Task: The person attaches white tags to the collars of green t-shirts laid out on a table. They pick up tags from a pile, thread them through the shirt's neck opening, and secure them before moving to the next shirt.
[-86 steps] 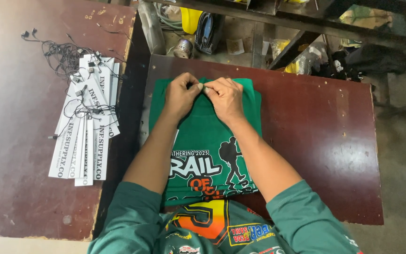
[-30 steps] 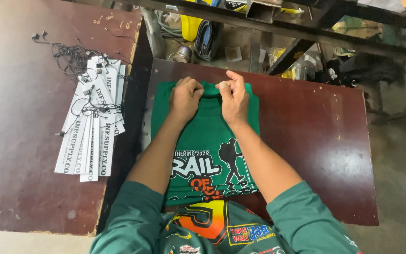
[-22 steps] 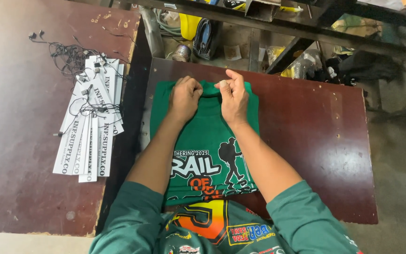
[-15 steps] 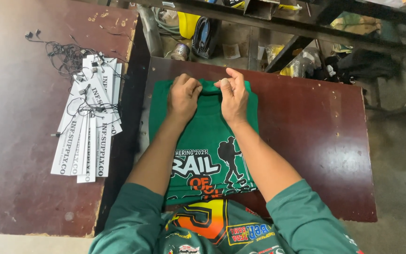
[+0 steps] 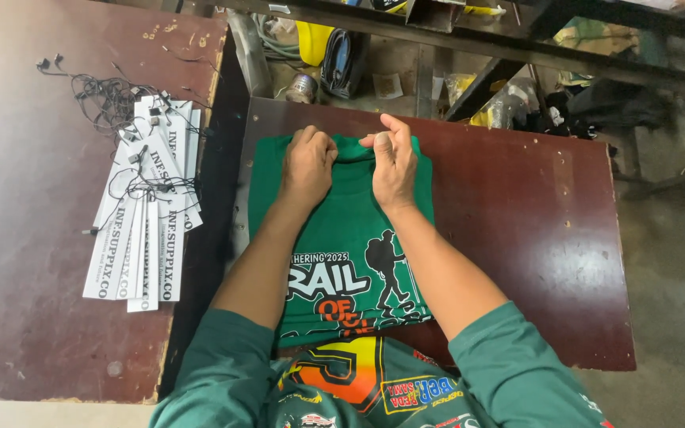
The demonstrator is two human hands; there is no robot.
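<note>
Green printed shirt (image 5: 341, 238) laid flat at frame centre on dark red surface (image 5: 517, 238) | collar edge pinched by left hand (image 5: 308, 162) and right hand (image 5: 392, 162), both closed on fabric | white tags (image 5: 143, 230) at left unattached.

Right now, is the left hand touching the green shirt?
Touching. The head view shows the left hand curled and pressed onto the green shirt near its collar.
</note>
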